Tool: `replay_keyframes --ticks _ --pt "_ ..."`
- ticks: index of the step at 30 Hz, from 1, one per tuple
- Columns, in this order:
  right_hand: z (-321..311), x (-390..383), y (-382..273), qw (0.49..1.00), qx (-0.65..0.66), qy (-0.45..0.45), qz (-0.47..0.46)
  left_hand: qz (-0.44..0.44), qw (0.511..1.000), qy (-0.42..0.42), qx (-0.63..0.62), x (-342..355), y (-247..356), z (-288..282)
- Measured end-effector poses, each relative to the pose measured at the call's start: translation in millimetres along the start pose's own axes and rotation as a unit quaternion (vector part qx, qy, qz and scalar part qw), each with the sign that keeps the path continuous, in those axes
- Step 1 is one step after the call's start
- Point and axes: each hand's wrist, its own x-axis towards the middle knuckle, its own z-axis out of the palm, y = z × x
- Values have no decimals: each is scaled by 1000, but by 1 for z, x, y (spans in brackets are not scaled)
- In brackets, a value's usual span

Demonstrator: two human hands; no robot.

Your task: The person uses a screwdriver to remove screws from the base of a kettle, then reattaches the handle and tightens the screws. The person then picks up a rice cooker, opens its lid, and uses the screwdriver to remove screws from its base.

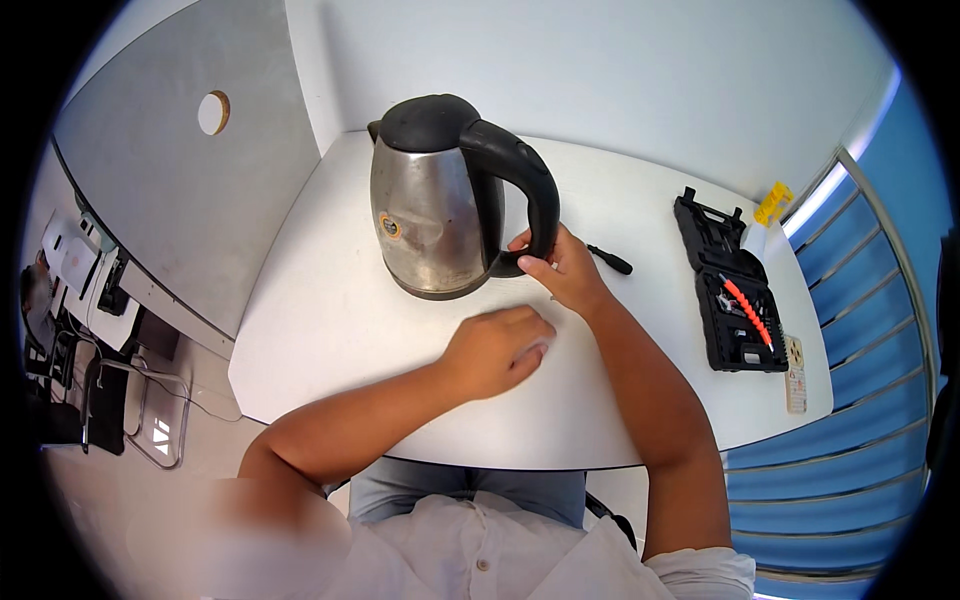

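A stainless steel electric kettle (425, 215) with a black lid and black handle stands upright on the white table (330, 330), its spout toward the left. My right hand (570, 272) grips the lower end of the handle, thumb and fingers closed around it. In front of the kettle, my left hand (497, 352) rests low over the tabletop with its fingers curled in. Whatever may be inside that hand is hidden. Just right of my right hand lies a screwdriver (612, 261) with a black handle.
An open black tool case (715, 325) lies at the right, with an orange-red flexible shaft (747, 312) in it. Beside it are a yellow item (773, 204) and a pale remote control (795, 375). A metal railing (870, 290) borders the right side; a grey panel (190, 190) stands left.
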Motion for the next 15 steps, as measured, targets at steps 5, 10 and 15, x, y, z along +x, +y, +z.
replay_keyframes --ticks 5,10,15 --pt "5 1 -28 999 -43 -6 2 99 943 253 194 15 -13 -29" --pt "9 15 -69 1000 22 18 10 55 901 344 259 12 -20 -43" --pt "27 37 -119 999 5 31 30 -10 918 288 271 15 -24 -48"
